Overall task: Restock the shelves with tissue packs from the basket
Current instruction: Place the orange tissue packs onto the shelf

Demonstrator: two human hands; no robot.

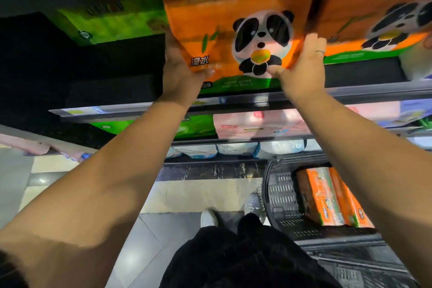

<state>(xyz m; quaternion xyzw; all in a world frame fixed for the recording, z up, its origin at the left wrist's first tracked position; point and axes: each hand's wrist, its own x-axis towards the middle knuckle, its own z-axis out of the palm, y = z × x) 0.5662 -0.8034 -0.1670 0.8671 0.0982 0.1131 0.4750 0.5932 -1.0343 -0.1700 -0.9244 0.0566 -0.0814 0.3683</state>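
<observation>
An orange tissue pack [224, 30] with a panda on its front stands on the upper shelf [350, 94]. My left hand [180, 70] grips its left edge, thumb on the front. My right hand [301, 65] grips its right edge, thumb low on the front. A second orange panda pack [374, 14] sits just to its right on the same shelf. On the floor at the lower right, the black basket [280, 196] holds two more orange packs [334, 196].
A green pack [117, 21] lies at the back left of the upper shelf, with dark room in front of it. Lower shelves hold green, pink and white packs [257, 126]. My shoes [209, 217] stand on the tiled floor beside the basket.
</observation>
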